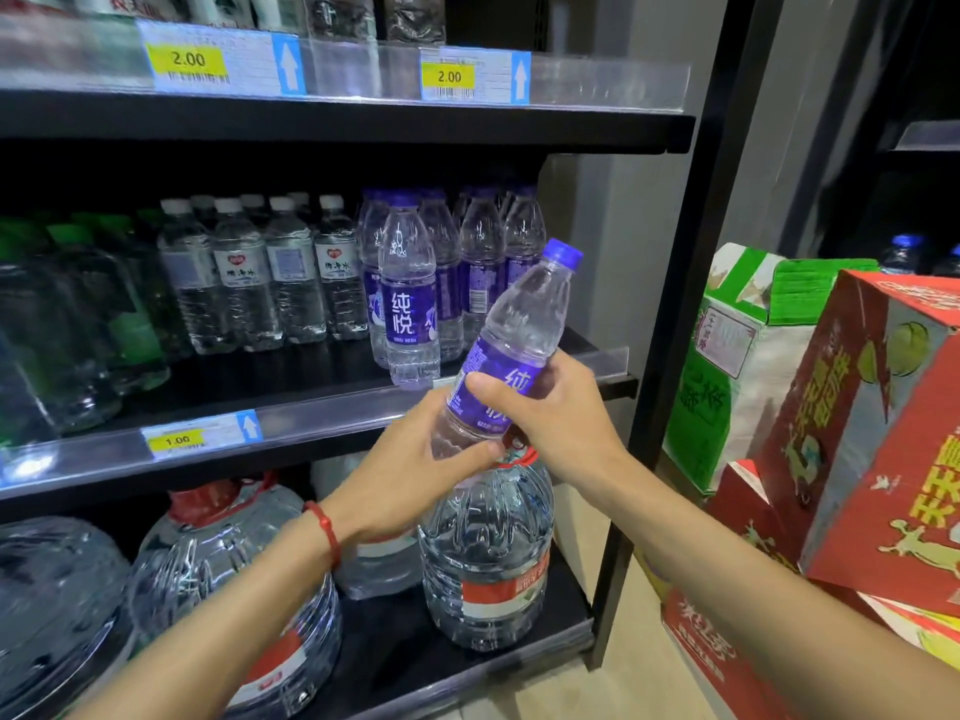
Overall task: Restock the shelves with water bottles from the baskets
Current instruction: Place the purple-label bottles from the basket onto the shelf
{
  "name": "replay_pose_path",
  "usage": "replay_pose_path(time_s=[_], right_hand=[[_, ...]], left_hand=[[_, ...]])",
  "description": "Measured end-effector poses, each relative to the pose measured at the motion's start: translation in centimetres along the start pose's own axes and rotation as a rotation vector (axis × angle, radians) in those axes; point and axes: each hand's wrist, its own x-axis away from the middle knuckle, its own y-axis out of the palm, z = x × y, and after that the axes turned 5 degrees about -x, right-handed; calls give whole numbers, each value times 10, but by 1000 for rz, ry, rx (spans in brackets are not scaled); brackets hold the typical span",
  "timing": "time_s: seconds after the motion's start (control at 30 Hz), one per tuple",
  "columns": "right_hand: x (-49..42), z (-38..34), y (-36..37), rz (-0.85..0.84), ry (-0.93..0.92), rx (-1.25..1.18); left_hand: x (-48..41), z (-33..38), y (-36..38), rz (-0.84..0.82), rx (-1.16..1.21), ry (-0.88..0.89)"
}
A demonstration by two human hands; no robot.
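My right hand [556, 413] grasps the tilted water bottle [530, 314] at its label, my left hand [410, 470] grips its base, matching bottles [410, 304] standing on the shelf [322, 419] just beyond.

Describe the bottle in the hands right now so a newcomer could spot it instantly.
Find the middle shelf of the black rack, at its right end where the purple-label bottles stand. In front of them, the left hand and right hand grip one bottle. Unlike its neighbours it is tilted, off the shelf, blue cap leaning right.
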Motion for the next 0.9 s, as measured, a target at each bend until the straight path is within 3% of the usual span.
replay_pose_path(time_s=[0.17,0.3,0.57,0.67,0.9], right_hand=[[-33,-16,-6,37,-241,210],[-64,-27,-3,59,-291,256],[-111,5,11,21,-142,304],[-126,19,13,6,-51,325],[-152,48,15,8,-56,310]], left_hand=[[-9,-2,-44,75,-604,28],[-7,7,-67,-5,-1001,40],[-8,12,-74,-100,-1285,48],[-9,6,-77,-126,-1330,28],[-4,0,-77,-96,-1350,25]])
